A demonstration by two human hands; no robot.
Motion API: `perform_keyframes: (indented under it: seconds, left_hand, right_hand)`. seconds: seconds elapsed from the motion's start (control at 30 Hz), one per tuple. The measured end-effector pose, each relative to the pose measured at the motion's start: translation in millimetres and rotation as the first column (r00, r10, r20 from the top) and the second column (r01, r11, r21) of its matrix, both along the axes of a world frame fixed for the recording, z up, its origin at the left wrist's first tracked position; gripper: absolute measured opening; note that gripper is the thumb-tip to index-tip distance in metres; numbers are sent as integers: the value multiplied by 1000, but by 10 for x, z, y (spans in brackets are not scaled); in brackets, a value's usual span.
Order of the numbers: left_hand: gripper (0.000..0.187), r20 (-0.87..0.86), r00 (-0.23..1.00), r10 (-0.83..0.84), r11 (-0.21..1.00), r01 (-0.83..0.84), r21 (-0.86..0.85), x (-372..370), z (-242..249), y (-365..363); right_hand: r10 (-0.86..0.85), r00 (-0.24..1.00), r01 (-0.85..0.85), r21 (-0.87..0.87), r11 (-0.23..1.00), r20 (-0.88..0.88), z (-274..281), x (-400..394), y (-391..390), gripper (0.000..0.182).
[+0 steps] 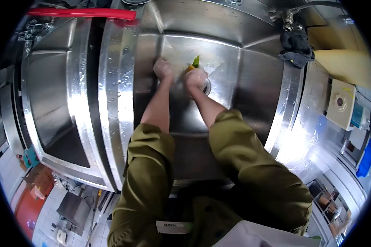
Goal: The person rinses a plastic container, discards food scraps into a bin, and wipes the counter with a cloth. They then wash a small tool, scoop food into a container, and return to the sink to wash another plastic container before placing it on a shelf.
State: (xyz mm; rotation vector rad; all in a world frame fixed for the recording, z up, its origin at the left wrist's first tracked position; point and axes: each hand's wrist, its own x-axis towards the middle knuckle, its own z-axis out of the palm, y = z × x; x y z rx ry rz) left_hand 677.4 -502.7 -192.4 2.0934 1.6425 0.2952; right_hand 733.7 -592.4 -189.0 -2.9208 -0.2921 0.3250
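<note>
Both my hands reach down into a deep steel sink [218, 41] and look covered by thin, clear or whitish gloves. My left hand [163, 69] is closed like a fist by the sink's left wall; its fingers hide whatever may be inside. Near the middle of the basin floor, my right hand [196, 77] is closed around a small orange and green piece [196, 61]. Its green tip points away from me, and its kind is not clear. Just right of that hand, a round drain [207, 87] is partly covered by my wrist.
To the left lies a second steel basin [53, 94], beyond a wet metal divider [117, 94]. A red tube [82, 13] crosses its far edge. At the far right are a faucet [288, 20], a dark cloth [296, 47] and a cream box [341, 103].
</note>
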Motion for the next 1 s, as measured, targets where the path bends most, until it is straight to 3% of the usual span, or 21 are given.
perform_keyframes:
  seconds: [0.03, 0.13, 0.2, 0.23, 0.27, 0.3, 0.33, 0.37, 0.43, 0.5, 0.53, 0.6, 0.63, 0.67, 0.7, 0.8, 0.9, 0.93, 1.0]
  left_hand:
    - [11, 42, 999, 26, 1000, -26, -13, -117, 59, -33]
    - [12, -52, 998, 27, 988, -34, -151, -356, 109, -257]
    - [18, -336, 847, -412, 905, 338, -258, -442, 138, -238]
    - [22, -441, 666, -602, 798, 481, -362, -542, 158, -273]
    - [18, -102, 948, -301, 858, 223, -464, -571, 430, -352]
    - [15, 195, 969, 152, 785, 1, -619, -467, 931, -395]
    - [12, 358, 709, 607, 599, -112, -793, -421, 1234, -441]
    - [11, 369, 649, 666, 497, -17, -868, -485, 1258, -431]
    - [10, 343, 524, 780, 279, 200, -939, -619, 1229, -306]
    - [8, 304, 448, 841, 215, 240, -947, -658, 1466, -221]
    - [7, 271, 413, 869, 174, 258, -950, -699, 1564, -264]
    - [13, 294, 289, 911, 225, 247, -942, -639, 1607, -400]
    - [16, 312, 218, 925, 256, 249, -934, -542, 1600, -454]
    - [18, 200, 170, 965, 155, 248, -956, -479, 1569, -509]
    - [20, 214, 139, 967, 175, 248, -953, -412, 1676, -606]
    - [25, 242, 48, 969, 217, 299, -929, -335, 1914, -865]
    - [29, 272, -6, 962, 252, 399, -882, -414, 1736, -932]
    - [31, 315, 6, 949, 285, 404, -869, -424, 1620, -908]
    - [35, 392, -12, 920, 369, 364, -855, -391, 1735, -884]
  right_hand:
    - [-94, 985, 97, 18, 995, -142, 150, 6, 52, 20]
    - [97, 991, -102, 55, 993, 89, -585, 141, -51, 24]
    - [158, 947, -197, 120, 973, 278, -1451, 296, -118, 27]
    - [324, 943, -325, 4, 946, 82, -1179, 449, -143, 26]
    - [461, 878, -470, -55, 881, -128, -891, 604, -167, 26]
    - [553, 763, -610, -91, 787, -334, -562, 759, -127, 26]
    - [566, 743, -564, 122, 817, -356, -399, 834, -126, 25]
    - [575, 723, -480, 321, 817, -384, -255, 848, -209, 26]
    - [488, 639, -89, 573, 815, -595, 224, 757, -348, 25]
    - [371, 359, 449, 507, 735, -856, 975, 657, -344, 25]
    - [415, 348, 471, 540, 698, -841, 1158, 552, -443, 23]
    - [511, 344, 513, 614, 600, -788, 1490, 365, -524, 20]
    - [509, 332, 454, 608, 652, -794, 1787, 229, -517, 19]
    - [542, 360, 355, 649, 673, -759, 1874, 85, -529, 19]
    - [572, 382, 256, 678, 689, -726, 1909, -42, -520, 19]
    - [538, 613, 76, 721, 689, -579, 1439, -377, -507, 26]
    - [469, 664, 265, 770, 580, -582, 1951, -574, -390, 38]
    - [377, 707, 65, 586, 807, -598, 2225, -550, -364, 47]
    - [471, 850, -384, 336, 860, -235, 2346, -581, -370, 61]
